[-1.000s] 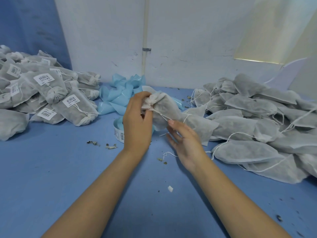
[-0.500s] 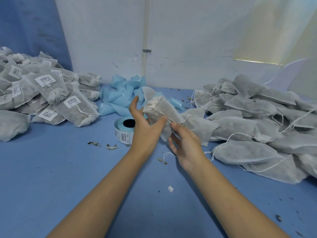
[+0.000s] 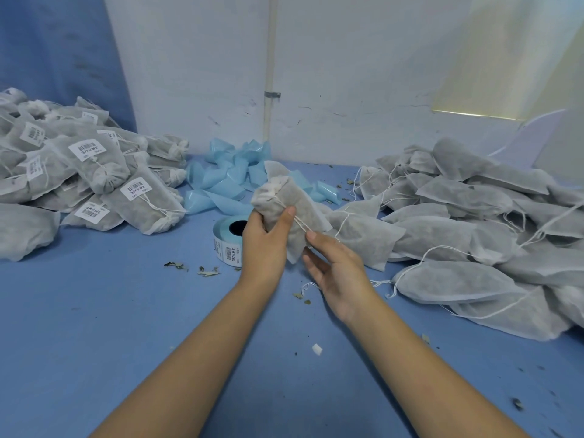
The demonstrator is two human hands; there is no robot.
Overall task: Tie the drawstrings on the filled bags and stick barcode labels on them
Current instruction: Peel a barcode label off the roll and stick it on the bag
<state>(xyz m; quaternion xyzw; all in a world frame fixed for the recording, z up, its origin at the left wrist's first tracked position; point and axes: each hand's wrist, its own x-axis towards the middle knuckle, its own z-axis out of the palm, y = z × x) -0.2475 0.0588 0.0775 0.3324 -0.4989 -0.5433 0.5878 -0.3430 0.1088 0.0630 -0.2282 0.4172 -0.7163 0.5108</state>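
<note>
Left hand (image 3: pixel 265 238) grips the filled bag (image 3: pixel 297 213) just below its gathered neck, lifted off the blue table (image 3: pixel 110 311), near the label roll (image 3: pixel 229 238). The drawstring (image 3: pixel 298 221) runs to the right hand (image 3: pixel 339 273)'s fingertip; pinching or only touching, can't tell. Labelled pile (image 3: pixel 94 172) sits left, unlabelled pile (image 3: pixel 458 222) right.

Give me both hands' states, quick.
Left hand: grips the bag below its neck.
Right hand: at the drawstring; whether it pinches cannot be told.
</note>
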